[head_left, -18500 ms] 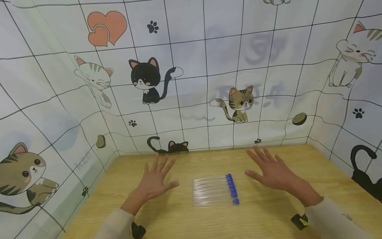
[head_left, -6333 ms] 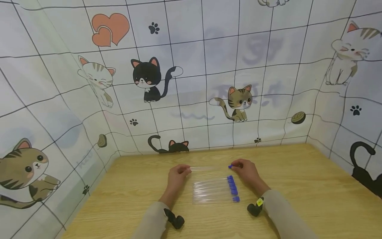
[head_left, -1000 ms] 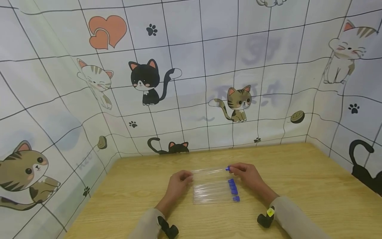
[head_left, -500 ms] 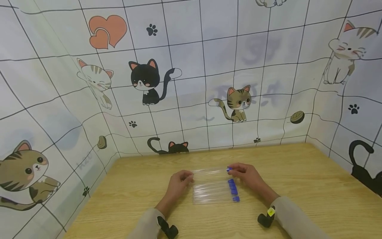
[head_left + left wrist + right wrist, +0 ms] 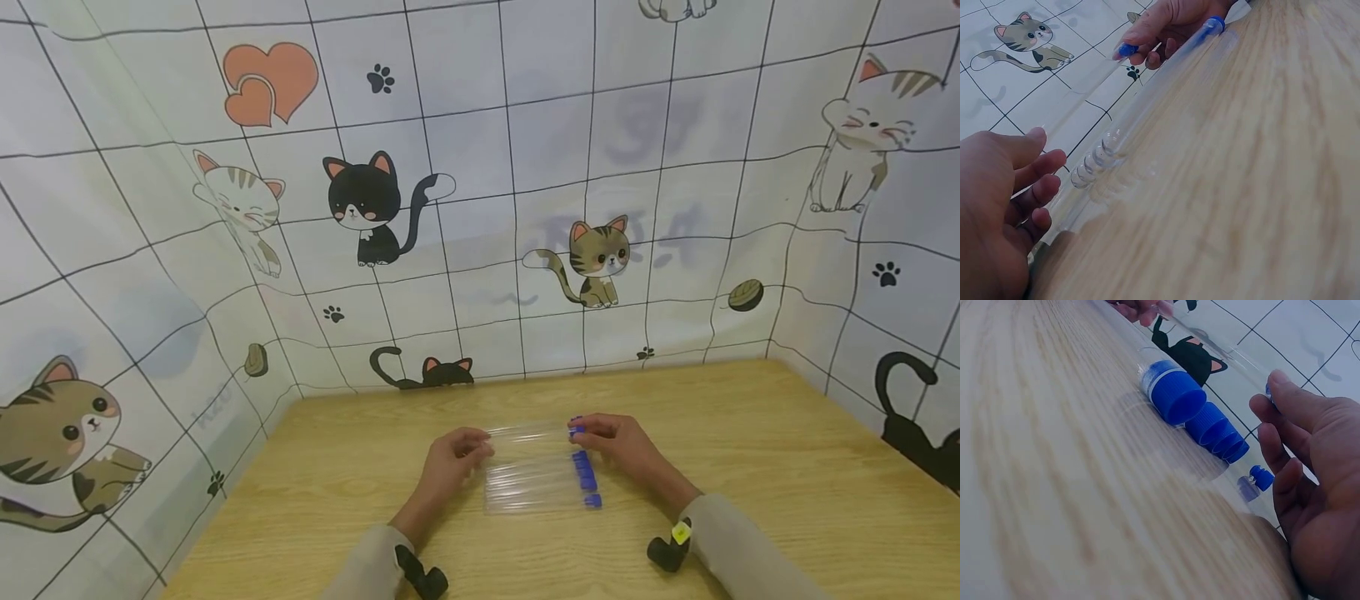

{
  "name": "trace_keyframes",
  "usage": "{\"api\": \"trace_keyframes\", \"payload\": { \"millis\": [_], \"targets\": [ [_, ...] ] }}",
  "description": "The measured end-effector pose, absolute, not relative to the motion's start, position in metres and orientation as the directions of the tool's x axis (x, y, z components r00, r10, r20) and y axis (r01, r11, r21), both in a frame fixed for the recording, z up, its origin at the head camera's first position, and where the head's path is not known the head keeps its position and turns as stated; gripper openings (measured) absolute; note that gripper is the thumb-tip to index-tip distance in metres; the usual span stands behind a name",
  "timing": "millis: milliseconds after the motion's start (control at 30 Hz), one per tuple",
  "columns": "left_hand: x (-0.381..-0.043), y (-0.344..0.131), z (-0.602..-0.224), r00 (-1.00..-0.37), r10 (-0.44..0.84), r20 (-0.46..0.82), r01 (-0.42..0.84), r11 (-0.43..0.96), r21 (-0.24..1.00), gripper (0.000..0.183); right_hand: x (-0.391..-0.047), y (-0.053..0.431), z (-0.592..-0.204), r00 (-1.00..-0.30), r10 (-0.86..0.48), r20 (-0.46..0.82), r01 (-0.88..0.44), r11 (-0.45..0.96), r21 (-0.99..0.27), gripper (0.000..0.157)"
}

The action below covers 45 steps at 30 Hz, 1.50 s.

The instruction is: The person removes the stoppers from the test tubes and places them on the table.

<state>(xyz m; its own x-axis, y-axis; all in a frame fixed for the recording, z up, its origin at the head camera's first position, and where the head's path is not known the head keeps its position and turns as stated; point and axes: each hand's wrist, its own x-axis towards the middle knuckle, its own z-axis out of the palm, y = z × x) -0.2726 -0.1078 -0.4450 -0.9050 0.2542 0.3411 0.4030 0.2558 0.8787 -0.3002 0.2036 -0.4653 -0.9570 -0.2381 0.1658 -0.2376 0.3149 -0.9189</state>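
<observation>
A clear test tube [image 5: 1088, 89] with a blue cap [image 5: 1127, 50] spans my two hands, held above the table. At its plain end, my left hand [image 5: 444, 467] pinches it between thumb and fingertips. My right hand [image 5: 632, 452] pinches the capped end; its fingers partly hide the cap in the head view. Just beyond the held tube, blue caps [image 5: 1262, 478] show low on the table in the right wrist view; how many tubes lie there I cannot tell. Nearer the body, several capped test tubes [image 5: 525, 483] lie side by side, caps to the right.
The light wood table [image 5: 300, 517] carries all the tubes. In the near row, one blue cap [image 5: 593, 500] sits slightly apart from the others. A cloth [image 5: 480, 208] printed with cats and grid lines stands behind the table and along both sides.
Earliest, both hands were spread open beside one single row of tubes. Later a separate far group formed. Over the last second, both hands moved slightly nearer the body with the held tube.
</observation>
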Motion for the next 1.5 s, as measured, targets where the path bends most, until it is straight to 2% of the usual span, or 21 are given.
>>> {"api": "trace_keyframes", "payload": {
  "millis": [233,600,933,1267,1500],
  "targets": [
    [-0.271,-0.108,-0.444,-0.909,0.257,0.328,0.395,0.278,0.875,0.020,-0.300,0.203,-0.466,-0.968,-0.194,0.158,-0.213,0.309,-0.927,0.046],
    [-0.270,-0.109,-0.444,-0.910,0.270,0.316,0.390,0.293,0.873,0.021,-0.300,0.199,-0.466,-0.972,-0.113,0.206,-0.233,0.356,-0.905,0.031],
    [-0.269,-0.107,-0.443,-0.912,0.261,0.315,0.387,0.303,0.871,0.019,-0.299,0.197,-0.467,-0.975,-0.053,0.214,-0.217,0.408,-0.887,0.032],
    [-0.269,-0.107,-0.442,-0.909,0.269,0.317,0.386,0.265,0.883,0.021,-0.300,0.201,-0.470,-0.972,-0.097,0.213,-0.234,0.337,-0.912,0.035],
    [-0.293,-0.112,-0.472,-0.917,0.231,0.326,0.380,0.254,0.889,0.020,-0.299,0.203,-0.468,-0.967,-0.150,0.204,-0.241,0.293,-0.925,0.036]
  ]
}}
